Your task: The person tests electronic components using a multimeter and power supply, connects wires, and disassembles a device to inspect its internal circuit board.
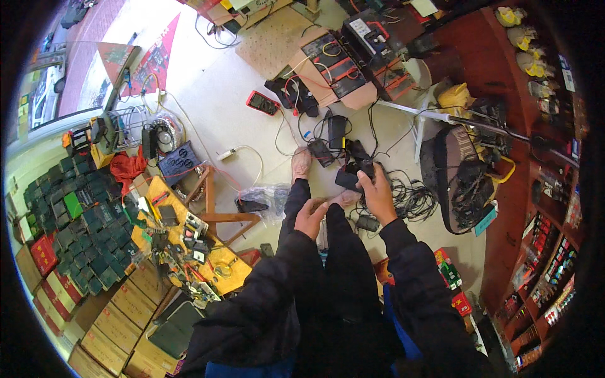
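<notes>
In my right hand (377, 194), closed, is a black power adapter (346, 179), held over the floor between my feet. Part of the adapter is covered by my fingers. My left hand (311, 218) is near my left knee, loosely open, with nothing visible in it. Just beyond my feet lie another black power adapter (337, 131) with a yellow mark and a smaller black block (321, 153). A tangle of black cables (409, 198) spreads on the floor to the right of my right hand.
A red multimeter (263, 103) lies ahead. Large batteries (337, 66) on cardboard stand beyond it. On the left are a cluttered yellow-topped wooden bench (227, 268) and stacked dark blocks (94, 233). A black bag (449, 179) with cables and a metal pole (485, 126) are at right, before shelves (535, 277).
</notes>
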`<state>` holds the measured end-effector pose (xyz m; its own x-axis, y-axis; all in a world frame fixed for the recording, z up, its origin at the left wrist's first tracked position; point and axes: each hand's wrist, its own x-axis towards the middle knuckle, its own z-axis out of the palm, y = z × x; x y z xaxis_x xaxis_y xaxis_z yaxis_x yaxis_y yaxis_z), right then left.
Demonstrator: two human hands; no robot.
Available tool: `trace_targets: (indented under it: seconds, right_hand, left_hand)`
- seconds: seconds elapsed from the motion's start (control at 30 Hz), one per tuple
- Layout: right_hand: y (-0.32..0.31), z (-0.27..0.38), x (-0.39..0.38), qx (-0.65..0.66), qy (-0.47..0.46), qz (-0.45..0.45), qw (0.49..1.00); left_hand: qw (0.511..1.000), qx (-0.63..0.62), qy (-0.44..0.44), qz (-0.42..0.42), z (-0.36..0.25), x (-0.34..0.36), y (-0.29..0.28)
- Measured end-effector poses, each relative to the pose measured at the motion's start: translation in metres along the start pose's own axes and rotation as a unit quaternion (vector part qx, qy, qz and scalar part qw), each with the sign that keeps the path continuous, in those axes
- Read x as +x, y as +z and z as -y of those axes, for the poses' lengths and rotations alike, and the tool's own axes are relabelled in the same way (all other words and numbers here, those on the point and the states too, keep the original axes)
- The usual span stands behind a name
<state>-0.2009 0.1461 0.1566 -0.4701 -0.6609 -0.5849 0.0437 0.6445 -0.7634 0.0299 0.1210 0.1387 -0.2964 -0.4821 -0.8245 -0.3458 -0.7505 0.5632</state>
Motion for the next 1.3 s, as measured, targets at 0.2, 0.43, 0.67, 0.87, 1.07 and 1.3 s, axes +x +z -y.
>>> trace_targets:
  seconds: [0.2, 0.43, 0.67, 0.87, 1.07, 1.3]
  right_hand:
    - [0.064, -0.031, 0.078, 0.017, 0.042, 0.032, 0.998]
    - [0.14, -0.098, 0.165, -0.054, 0.021, 0.059, 0.997]
    - [0.187, -0.167, 0.23, 0.037, -0.018, 0.037, 0.998]
    - [0.197, -0.211, 0.256, 0.082, -0.013, 0.025, 0.996]
    - [0.207, -0.247, 0.264, 0.074, -0.069, 0.056, 0.993]
    - [0.206, -0.273, 0.264, 0.041, -0.128, 0.034, 0.99]
  left_hand:
    - [0.998, -0.055, -0.025, -0.032, 0.027, 0.144, -0.055]
    - [0.972, -0.194, 0.007, -0.129, 0.064, 0.302, -0.08]
    - [0.978, 0.005, 0.085, -0.188, 0.071, 0.498, -0.12]
    - [0.933, 0.227, 0.134, -0.247, 0.074, 0.599, -0.163]
    - [0.865, 0.423, 0.212, -0.169, 0.105, 0.677, -0.154]
    - [0.789, 0.524, 0.241, -0.212, 0.107, 0.676, -0.119]
